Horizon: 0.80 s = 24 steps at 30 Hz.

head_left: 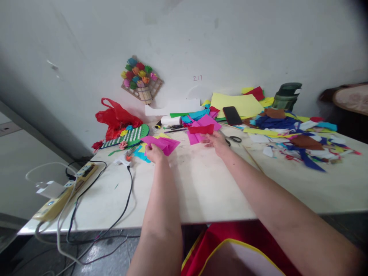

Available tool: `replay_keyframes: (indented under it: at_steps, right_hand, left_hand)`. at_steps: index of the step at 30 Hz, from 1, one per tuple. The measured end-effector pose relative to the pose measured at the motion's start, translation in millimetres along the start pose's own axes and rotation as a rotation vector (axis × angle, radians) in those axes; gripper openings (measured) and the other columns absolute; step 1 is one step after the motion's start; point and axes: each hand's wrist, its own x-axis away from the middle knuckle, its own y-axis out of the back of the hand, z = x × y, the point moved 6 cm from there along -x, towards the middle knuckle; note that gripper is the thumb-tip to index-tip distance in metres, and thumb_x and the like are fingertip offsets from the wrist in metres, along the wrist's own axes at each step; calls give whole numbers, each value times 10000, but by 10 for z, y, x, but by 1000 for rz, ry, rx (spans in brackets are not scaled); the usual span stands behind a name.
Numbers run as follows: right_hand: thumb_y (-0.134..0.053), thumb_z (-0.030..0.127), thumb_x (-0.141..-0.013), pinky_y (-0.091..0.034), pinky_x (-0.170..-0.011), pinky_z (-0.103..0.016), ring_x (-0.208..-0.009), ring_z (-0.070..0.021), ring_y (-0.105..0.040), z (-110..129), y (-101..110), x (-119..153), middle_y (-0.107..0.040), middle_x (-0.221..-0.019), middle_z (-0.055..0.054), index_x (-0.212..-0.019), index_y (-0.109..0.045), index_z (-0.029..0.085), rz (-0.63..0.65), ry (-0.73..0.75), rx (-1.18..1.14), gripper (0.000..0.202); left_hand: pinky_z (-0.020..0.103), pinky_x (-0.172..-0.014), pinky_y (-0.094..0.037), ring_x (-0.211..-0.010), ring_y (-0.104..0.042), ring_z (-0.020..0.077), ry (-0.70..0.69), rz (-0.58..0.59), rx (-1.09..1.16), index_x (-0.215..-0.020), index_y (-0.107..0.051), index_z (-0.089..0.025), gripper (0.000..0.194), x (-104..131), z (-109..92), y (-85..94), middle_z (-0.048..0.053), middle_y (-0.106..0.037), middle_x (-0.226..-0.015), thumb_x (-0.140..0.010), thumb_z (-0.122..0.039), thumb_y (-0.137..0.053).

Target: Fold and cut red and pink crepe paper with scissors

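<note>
**Both hands on coloured paper at the far side of the table**

From my seat I look down two bare forearms stretched across the white table point(201, 191). My left hand point(155, 153) is closed on a folded magenta paper point(162, 144); the sheet sticks out to the right of the fist and up from it, its lower edge lying on or just over the tabletop, I cannot tell which. My right hand point(217, 142) pinches the lower edge of a small red paper strip point(201, 129), which sits above and slightly left of the fingers. That strip lies over a spread of pink sheets point(205, 123) just behind the hand. The two hands are near each other, with bare table between them.

Just right of my right hand lie black-handled scissors point(233, 139). Beyond them, a black phone point(232, 115) rests on a yellow sheet point(238, 105), and a heap of paper scraps point(299, 138) in blue, brown, white and yellow spreads toward the right edge. A dark green container point(286, 96) stands against the wall. To the left I see a red plastic bag point(116, 118), a green woven mat point(129, 136), and a power strip point(63, 193) with cables near the left edge. A paper flower bouquet point(140, 78) hangs on the wall.
</note>
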Motion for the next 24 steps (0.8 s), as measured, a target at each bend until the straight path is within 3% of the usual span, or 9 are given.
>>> replay_keyframes:
  at_steps: [2,6,9,11,14,16,20,24]
  right_hand:
    - [-563,219,-720,-449,-395,-187,-559,-124,-632,2,3,1,-676,-882,-59,-829,-531,180,-6,7,-4,120]
    - [-570,212,-682,-441,-392,-193,-547,-133,-628,31,5,5,-676,-799,-46,-819,-528,178,-15,7,-14,147]
    - [-489,254,-711,-456,-412,-223,-585,-166,-644,85,-13,19,-675,-764,-55,-845,-539,170,18,13,-84,167]
    - [-402,307,-753,-475,-449,-250,-652,-189,-655,128,-36,32,-677,-782,-71,-881,-552,164,70,27,-161,243]
    - [-323,399,-801,-487,-489,-274,-720,-209,-657,158,-46,46,-678,-813,-90,-917,-568,156,118,29,-226,365]
    - [-279,488,-820,-484,-488,-281,-715,-213,-655,161,-26,46,-676,-829,-99,-912,-580,151,110,32,-238,461]
    - [-317,600,-787,-473,-494,-288,-695,-212,-647,159,23,29,-672,-841,-94,-891,-592,162,73,48,-247,528]
    - [-447,599,-729,-476,-616,-327,-772,-211,-631,113,25,-7,-663,-900,-63,-967,-578,207,93,32,-212,476]
  left_hand:
    - [352,-889,-389,-1027,-532,212,-11,-150,-142,-1011,-508,-193,284,56,-55,106,100,-565,-1065,-760,-326,-500]
    - [390,-926,-366,-1099,-495,239,-81,-275,-292,-1148,-452,-235,416,165,-228,179,105,-540,-1158,-753,-327,-543]
    - [322,-945,-352,-1162,-443,203,-358,-256,-325,-1103,-494,-202,320,260,-473,86,103,-489,-1237,-786,-244,-492]
    - [288,-922,-360,-1108,-482,183,-496,-151,-303,-1051,-536,-182,266,346,-575,-52,101,-532,-1180,-797,-220,-468]
    - [303,-844,-393,-863,-576,181,-443,101,-326,-952,-600,-191,206,493,-521,-319,64,-635,-860,-780,-256,-505]
    - [302,-830,-394,-884,-558,188,-471,307,-427,-932,-619,-211,196,659,-455,-522,51,-640,-819,-769,-247,-516]
    - [287,-833,-395,-1040,-474,197,-624,672,-768,-961,-634,-218,240,1004,-244,-836,64,-639,-952,-767,-264,-502]
    - [334,-979,-279,-1187,-351,230,-761,879,-911,-1047,-611,-194,327,1173,-89,-958,55,-578,-1153,-774,-317,-480]
